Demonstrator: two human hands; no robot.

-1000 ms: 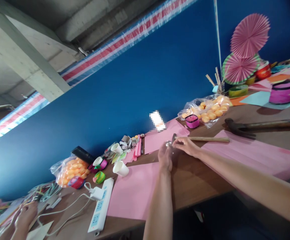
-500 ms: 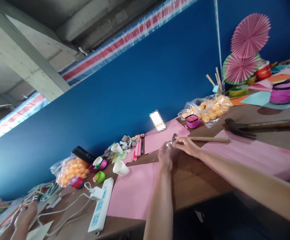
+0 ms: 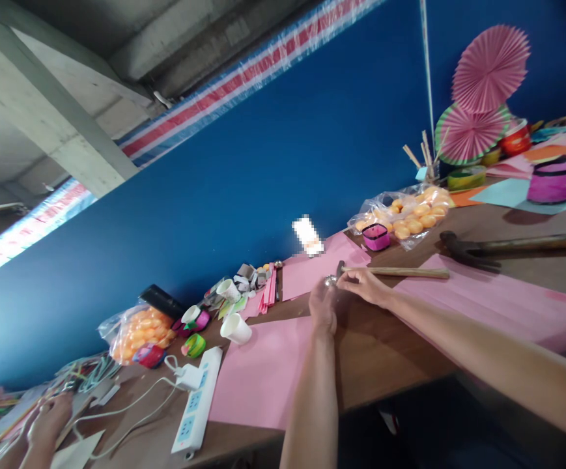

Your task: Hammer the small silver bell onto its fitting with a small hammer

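Above the wooden table, my left hand [image 3: 322,309] is closed around a small shiny silver round piece [image 3: 330,281], its fingers partly covering it. My right hand [image 3: 363,286] meets it from the right, thumb and fingertips pinched together at the side of the silver piece. Whatever sits between those right fingertips is too small to make out. Just behind my right hand lies a small hammer [image 3: 404,271] with a wooden handle. Pink paper sheets [image 3: 258,378] lie in front of and behind my hands.
A larger claw hammer [image 3: 522,245] lies at the right. Bags of orange balls [image 3: 417,212], a pink ring-shaped holder [image 3: 376,238] and a white cup [image 3: 236,329] stand around. A power strip [image 3: 197,400] with cables is at left, near another person's hand [image 3: 53,417].
Hardly anything differs. My two hands stay together at the silver piece, and the things on the table keep their places.
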